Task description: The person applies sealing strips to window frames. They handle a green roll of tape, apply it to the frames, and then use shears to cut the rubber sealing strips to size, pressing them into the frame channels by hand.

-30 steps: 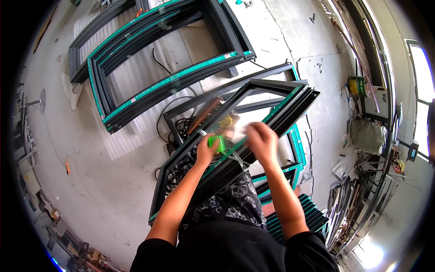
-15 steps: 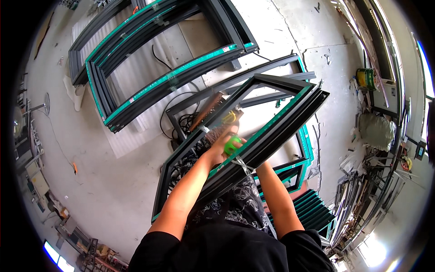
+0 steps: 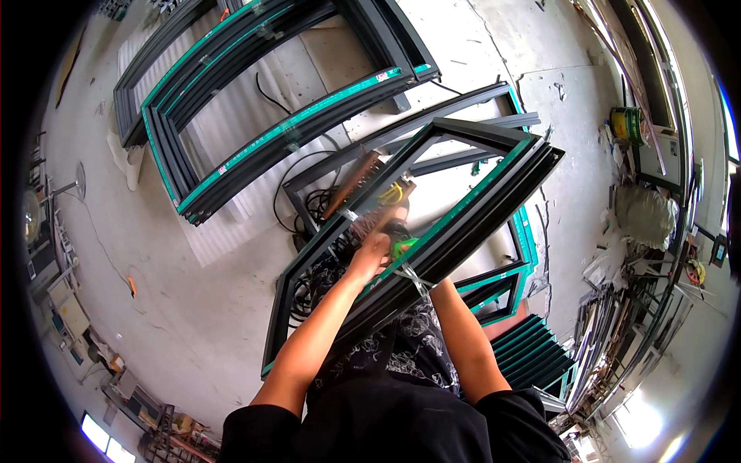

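A bundle of dark grey window frames (image 3: 478, 212) with green protective strips tilts in front of me. My left hand (image 3: 374, 256) is inside the frame opening, its fingers curled. Against its fingers is a bright green rounded thing (image 3: 401, 246), partly behind the frame's edge; its kind is unclear. Clear tape (image 3: 414, 279) wraps the near bars beside this hand, with a loose, crumpled part. Another piece of clear tape (image 3: 351, 216) crosses the opposite bar. My right forearm (image 3: 463, 332) runs under the near bars, which hide the right hand and its fingers.
More frames (image 3: 285, 143) lie stacked at the far left on white sheeting (image 3: 208, 247). Black cable (image 3: 316, 204) coils beneath the tilted bundle. Green-edged dark profiles (image 3: 532, 351) are at the right, near piled strips (image 3: 598, 339) along the wall. A green bucket (image 3: 627, 126) stands farther off.
My left hand has turned and drawn slightly back toward me. The green thing has shifted right and is now more hidden by the frame's edge. The bundle has barely moved.
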Tool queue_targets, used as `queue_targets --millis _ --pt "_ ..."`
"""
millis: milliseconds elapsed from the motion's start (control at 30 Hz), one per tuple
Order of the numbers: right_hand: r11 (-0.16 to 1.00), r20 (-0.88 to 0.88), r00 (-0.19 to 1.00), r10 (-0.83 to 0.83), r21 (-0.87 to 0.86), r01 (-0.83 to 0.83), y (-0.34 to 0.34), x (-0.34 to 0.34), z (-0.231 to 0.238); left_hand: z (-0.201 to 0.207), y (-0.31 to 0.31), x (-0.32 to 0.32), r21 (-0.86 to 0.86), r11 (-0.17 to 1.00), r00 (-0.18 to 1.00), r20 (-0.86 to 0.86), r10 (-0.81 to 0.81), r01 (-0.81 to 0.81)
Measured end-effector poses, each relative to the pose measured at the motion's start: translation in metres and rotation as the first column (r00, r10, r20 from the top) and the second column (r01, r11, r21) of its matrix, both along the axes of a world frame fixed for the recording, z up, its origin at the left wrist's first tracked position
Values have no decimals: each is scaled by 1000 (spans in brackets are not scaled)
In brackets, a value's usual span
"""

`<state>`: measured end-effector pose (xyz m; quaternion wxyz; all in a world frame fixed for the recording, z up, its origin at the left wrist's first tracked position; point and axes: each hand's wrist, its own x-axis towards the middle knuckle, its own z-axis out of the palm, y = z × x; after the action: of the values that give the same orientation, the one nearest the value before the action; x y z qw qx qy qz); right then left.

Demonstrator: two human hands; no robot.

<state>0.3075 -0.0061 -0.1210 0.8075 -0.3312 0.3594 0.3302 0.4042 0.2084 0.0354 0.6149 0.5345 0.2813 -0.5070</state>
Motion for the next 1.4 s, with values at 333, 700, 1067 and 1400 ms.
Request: queue_targets --millis 333,700,1067,1400 --pt "1000 -83 996 -16 -21 15 -39 -31 122 94 -2 -33 572 815 359 745 -562 91" --pt "984 1 997 82 -157 -81 -99 -32 227 96 -32 -25 746 666 330 625 -707 16" --pt "689 354 621 699 -564 -455 52 145 321 75 11 -18 191 948 526 795 -301 254" --pt "792 80 811 580 -287 -539 93 160 272 53 33 -23 -268 892 817 368 444 -364"
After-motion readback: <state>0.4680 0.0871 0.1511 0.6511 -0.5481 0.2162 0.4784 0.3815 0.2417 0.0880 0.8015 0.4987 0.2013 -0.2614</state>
